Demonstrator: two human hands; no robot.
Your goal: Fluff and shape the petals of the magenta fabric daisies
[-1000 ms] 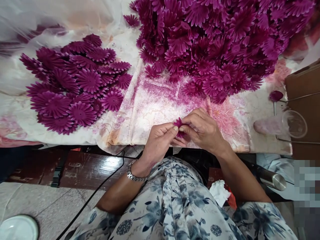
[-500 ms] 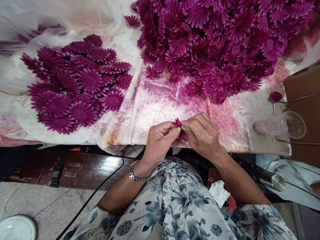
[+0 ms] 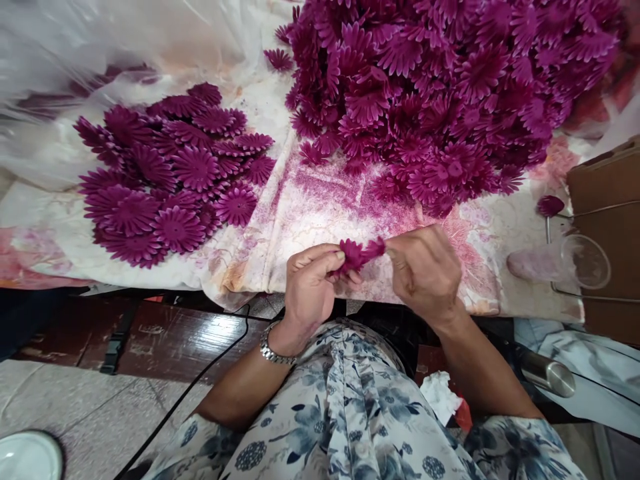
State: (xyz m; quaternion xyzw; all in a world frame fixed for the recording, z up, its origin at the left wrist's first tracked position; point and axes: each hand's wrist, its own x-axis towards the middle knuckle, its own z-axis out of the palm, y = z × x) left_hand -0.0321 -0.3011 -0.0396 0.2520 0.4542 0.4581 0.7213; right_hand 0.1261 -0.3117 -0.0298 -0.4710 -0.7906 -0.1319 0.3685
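Just above the table's front edge, my left hand [image 3: 311,287] pinches a small magenta artificial flower [image 3: 353,257] between thumb and fingers. Its narrow petals fan out, and part of it is hidden behind the fingertips. From the other side my right hand [image 3: 425,272], slightly blurred, has its thumb and fingertips closed at the flower's right end, where a strip of petals stretches towards it. To the left lies a heap of flat, round magenta petal layers [image 3: 177,230]. A much larger pile of loose cupped magenta flowers [image 3: 435,113] fills the table's far right.
A patterned tablecloth [image 3: 295,230] dusted with purple covers the table. At the right, a clear plastic cup [image 3: 545,261] lies on its side near a cardboard box [image 3: 607,233] and a dark magenta ball on a metal rod [image 3: 549,206]. Clear plastic sheeting [image 3: 165,33] lies at the back left.
My hands have drawn apart, the right one moving rightwards. The flower between them is now spread wider and shows more petals. The view has shifted slightly.
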